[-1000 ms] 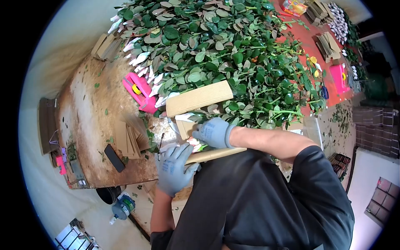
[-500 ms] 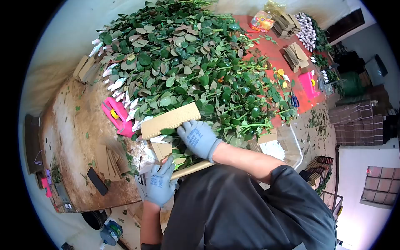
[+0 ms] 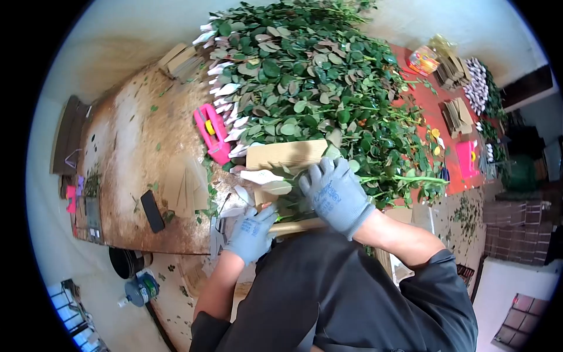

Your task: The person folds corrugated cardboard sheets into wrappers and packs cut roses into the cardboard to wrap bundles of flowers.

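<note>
My right hand (image 3: pixel 337 193), in a grey-blue glove, is closed around a leafy rose stem. Its white-wrapped rose bud (image 3: pixel 261 177) points left, and green stems (image 3: pixel 404 179) stick out to the right. Behind them stands a folded cardboard sheet (image 3: pixel 285 155), over leaves and more cardboard. My left hand (image 3: pixel 252 234), gloved alike, has its fingers bent at the near left edge of this bundle, next to a cardboard roll or edge (image 3: pixel 299 226). What lies under the left fingers is hidden.
A large pile of leafy roses (image 3: pixel 328 88) covers the table's back. To the left are a pink tape dispenser (image 3: pixel 212 134), cardboard pieces (image 3: pixel 186 188) and a phone (image 3: pixel 152 211). Cardboard stacks (image 3: pixel 457 117) and another pink dispenser (image 3: pixel 467 158) sit on the red surface at right.
My head view has shifted, so the table appears farther right. The right hand now has a white-wrapped rose laid across in front of the cardboard. My left hand stays at the bundle's edge.
</note>
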Motion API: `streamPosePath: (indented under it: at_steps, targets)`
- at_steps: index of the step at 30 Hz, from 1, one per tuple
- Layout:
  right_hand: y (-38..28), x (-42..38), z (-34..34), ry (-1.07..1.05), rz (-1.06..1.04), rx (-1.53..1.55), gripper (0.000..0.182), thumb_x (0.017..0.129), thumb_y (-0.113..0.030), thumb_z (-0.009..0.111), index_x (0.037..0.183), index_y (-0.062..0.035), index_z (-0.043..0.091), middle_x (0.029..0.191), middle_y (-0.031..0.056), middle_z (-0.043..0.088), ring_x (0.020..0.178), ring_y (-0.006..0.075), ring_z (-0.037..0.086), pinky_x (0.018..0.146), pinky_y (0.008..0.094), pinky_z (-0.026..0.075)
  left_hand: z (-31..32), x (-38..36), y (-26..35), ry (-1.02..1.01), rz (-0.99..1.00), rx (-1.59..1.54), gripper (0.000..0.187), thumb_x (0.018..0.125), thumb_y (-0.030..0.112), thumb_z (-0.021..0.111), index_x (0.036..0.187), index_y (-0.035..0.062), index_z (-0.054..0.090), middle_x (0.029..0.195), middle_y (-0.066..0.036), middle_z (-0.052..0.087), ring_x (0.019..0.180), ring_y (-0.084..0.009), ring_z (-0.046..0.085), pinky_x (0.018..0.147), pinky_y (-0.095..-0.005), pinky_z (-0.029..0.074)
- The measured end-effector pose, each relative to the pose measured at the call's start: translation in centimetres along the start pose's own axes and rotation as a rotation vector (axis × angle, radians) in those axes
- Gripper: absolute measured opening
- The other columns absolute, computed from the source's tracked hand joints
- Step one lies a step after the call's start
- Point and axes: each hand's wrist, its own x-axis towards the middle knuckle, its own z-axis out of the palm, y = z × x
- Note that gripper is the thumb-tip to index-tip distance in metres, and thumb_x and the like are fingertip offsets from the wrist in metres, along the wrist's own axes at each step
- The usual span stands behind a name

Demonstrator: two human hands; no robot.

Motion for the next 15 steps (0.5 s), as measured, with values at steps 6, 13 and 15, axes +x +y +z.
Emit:
streamPosePath:
  at_steps: [6, 13, 15]
  targets:
    - [-1.0, 1.4, 8.7, -0.115, -0.054, 0.406, 0.023, 0.092, -0.017, 0.057, 0.112, -0.013, 0.069, 0.101, 0.0108, 0.065, 0.097, 0.0283, 0.063, 0.076, 0.0416, 0.053, 0.3, -0.1, 0.0, -0.028, -0.026, 0.027, 0.046, 0.081, 0.018, 0.073, 0.125, 0.0055, 0.068, 0.145, -0.006, 0.057, 0.111, -0.0309, 0.058, 0.099, -0.0409, 0.048]
    - [-2.1, 1.2, 7.3, -0.209, -0.027, 0.188, 0.02, 0.091, -0.02, 0.06, 0.105, -0.0093, 0.068, 0.102, 0.011, 0.064, 0.097, 0.0264, 0.062, 0.075, 0.0394, 0.052, 1.2, -0.3, -0.7, -0.017, -0.02, 0.015, 0.045, 0.084, 0.02, 0.068, 0.127, 0.0057, 0.066, 0.15, -0.002, 0.052, 0.111, -0.0307, 0.056, 0.094, -0.0437, 0.049]
    - [-2.9, 2.0, 5.5, -0.079, -0.092, 0.219, 0.021, 0.089, -0.021, 0.06, 0.107, -0.0093, 0.065, 0.096, 0.0093, 0.061, 0.093, 0.0255, 0.06, 0.072, 0.0397, 0.049, 1.4, -0.4, -0.7, -0.026, -0.04, 0.0, 0.045, 0.084, 0.02, 0.068, 0.127, 0.0053, 0.066, 0.15, -0.003, 0.052, 0.11, -0.0311, 0.057, 0.094, -0.0441, 0.049]
